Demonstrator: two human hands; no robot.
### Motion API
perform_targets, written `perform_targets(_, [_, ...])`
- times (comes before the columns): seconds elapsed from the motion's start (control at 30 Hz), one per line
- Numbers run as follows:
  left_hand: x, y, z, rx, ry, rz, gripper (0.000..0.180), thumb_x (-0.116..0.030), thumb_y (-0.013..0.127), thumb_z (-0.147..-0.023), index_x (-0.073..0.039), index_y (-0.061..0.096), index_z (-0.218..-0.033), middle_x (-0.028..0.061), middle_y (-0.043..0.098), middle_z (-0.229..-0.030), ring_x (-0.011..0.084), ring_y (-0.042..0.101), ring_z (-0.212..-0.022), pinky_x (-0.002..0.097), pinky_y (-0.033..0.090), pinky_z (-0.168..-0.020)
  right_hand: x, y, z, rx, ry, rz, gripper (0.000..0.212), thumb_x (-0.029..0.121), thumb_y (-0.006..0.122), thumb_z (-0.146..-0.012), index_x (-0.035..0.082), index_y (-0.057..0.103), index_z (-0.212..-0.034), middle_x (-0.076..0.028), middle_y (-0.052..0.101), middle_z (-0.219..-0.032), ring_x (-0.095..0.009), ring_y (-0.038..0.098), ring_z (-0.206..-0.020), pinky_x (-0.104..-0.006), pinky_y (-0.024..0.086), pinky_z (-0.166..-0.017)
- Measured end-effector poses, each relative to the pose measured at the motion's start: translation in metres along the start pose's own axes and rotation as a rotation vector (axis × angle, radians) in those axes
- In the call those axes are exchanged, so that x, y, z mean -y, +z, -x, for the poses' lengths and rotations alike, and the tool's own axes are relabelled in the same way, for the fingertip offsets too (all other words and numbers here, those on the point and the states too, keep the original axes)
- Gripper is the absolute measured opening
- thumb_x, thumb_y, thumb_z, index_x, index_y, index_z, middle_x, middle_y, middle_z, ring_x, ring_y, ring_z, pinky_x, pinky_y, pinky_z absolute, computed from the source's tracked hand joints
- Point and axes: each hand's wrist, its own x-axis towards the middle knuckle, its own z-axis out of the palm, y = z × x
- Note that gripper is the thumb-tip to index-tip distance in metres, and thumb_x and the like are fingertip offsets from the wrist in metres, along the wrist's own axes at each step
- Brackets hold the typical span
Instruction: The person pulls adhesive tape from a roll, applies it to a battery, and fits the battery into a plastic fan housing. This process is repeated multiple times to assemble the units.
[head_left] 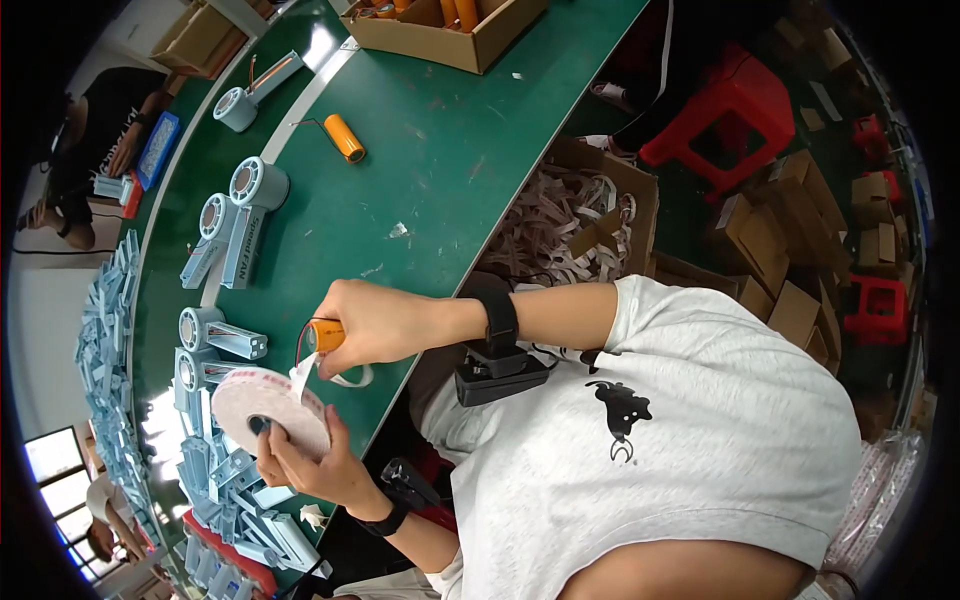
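My left hand (315, 465) grips a wide roll of white double-sided tape (262, 408) with pink print, fingertips at its core. My right hand (375, 322) is closed around an orange cylindrical battery (325, 335) with thin wires. A loose white tape end (303, 374) runs from the roll to my right fingertips, and a narrow strip curls beneath that hand. Another orange battery (344, 139) with wires lies on the green table (420, 170). Nearby stand light-blue fan housings (258, 185), with round heads and long open handles.
An open carton (450, 40) of orange batteries stands at the table's far edge. Heaps of blue plastic handle parts (235, 490) lie lower left. A box of peeled paper strips (570, 225) sits beside the table. Red stools (735, 115) and cartons are on the right. Other people work across the table.
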Motion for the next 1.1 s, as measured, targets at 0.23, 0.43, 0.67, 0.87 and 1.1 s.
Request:
perform_targets(0.23, [0.002,0.020,-0.048,-0.299,-0.238,0.230,0.054,-0.018,0.073,-0.070,0.005,0.048,-0.111,0.0155,0.052,-0.105,0.0329,0.043,-0.102,0.0417,0.036,-0.088,0.022,-0.036,0.061,0.039,-0.083,0.284,0.020,0.015,0.068,-0.069,-0.003,0.059,-0.069,-0.007,0.050,-0.053,-0.016,0.049,-0.051,-0.0299,0.038,-0.050])
perform_targets(0.43, [0.007,0.014,-0.049,-0.256,-0.302,0.352,0.054,-0.015,0.072,-0.070,0.005,0.046,-0.114,0.0169,0.051,-0.109,0.0311,0.045,-0.099,0.0403,0.036,-0.089,0.017,-0.052,0.064,-0.257,-0.239,0.154,0.022,0.017,0.067,-0.074,-0.003,0.058,-0.070,-0.004,0.049,-0.053,-0.014,0.047,-0.051,-0.0278,0.038,-0.050])
perform_targets(0.67, [-0.038,0.041,-0.020,0.009,-0.010,0.175,0.060,-0.011,0.071,-0.060,0.006,0.046,-0.112,0.0177,0.052,-0.108,0.0315,0.043,-0.107,0.0452,0.028,-0.091,0.017,-0.056,0.040,-0.205,-0.136,-0.115,0.029,0.023,0.063,-0.080,-0.001,0.057,-0.067,-0.002,0.045,-0.051,-0.008,0.043,-0.049,-0.0213,0.033,-0.049])
perform_targets(0.87, [-0.042,0.048,-0.014,0.118,0.100,0.239,0.062,-0.010,0.069,-0.057,0.008,0.043,-0.111,0.0188,0.051,-0.108,0.0324,0.042,-0.108,0.0474,0.021,-0.093,0.001,-0.044,0.022,-0.138,-0.088,-0.593,0.033,0.026,0.059,-0.084,-0.001,0.057,-0.066,0.000,0.041,-0.049,-0.008,0.039,-0.047,-0.0203,0.029,-0.044])
perform_targets(1.1, [-0.042,0.043,-0.015,0.173,0.087,0.276,0.061,-0.010,0.068,-0.057,0.008,0.044,-0.109,0.0194,0.051,-0.108,0.0322,0.043,-0.109,0.0471,0.020,-0.093,0.029,-0.037,0.023,-0.152,0.067,-0.287,0.028,0.024,0.058,-0.084,-0.004,0.057,-0.081,-0.005,0.052,-0.066,-0.012,0.044,-0.054,-0.0254,0.038,-0.054])
